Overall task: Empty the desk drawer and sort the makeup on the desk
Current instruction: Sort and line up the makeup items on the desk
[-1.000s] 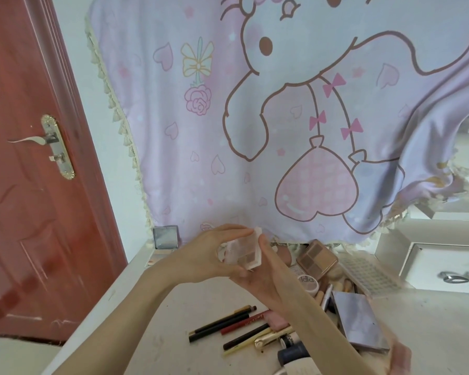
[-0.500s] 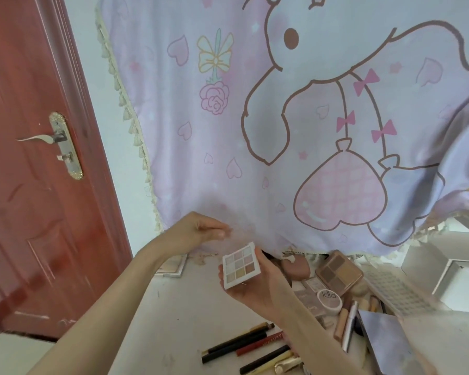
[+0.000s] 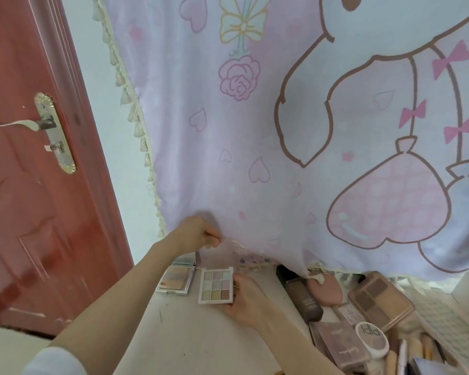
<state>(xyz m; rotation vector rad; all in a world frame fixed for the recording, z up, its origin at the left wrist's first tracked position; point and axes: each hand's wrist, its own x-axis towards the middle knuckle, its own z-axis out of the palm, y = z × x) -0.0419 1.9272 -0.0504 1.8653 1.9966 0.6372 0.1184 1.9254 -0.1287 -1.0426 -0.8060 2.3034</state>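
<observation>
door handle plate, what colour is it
Pale gold, ornate-edged handle plate on the red-brown door, head view.

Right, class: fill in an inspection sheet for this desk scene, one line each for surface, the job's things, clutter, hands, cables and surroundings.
Surface: pale desk, bare at front left.
Job's things: nine-pan eyeshadow palette beside an open mirrored palette at the back.
Clutter: brown palette, pink sponge, dark bottle and round compact heaped at right.
Hands: right hand holds the eyeshadow palette; left hand pinches the cloth's lower edge.
Cables: nothing seen.
Surroundings: cartoon-print cloth hanging behind the desk; red door with a metal handle at left.
</observation>
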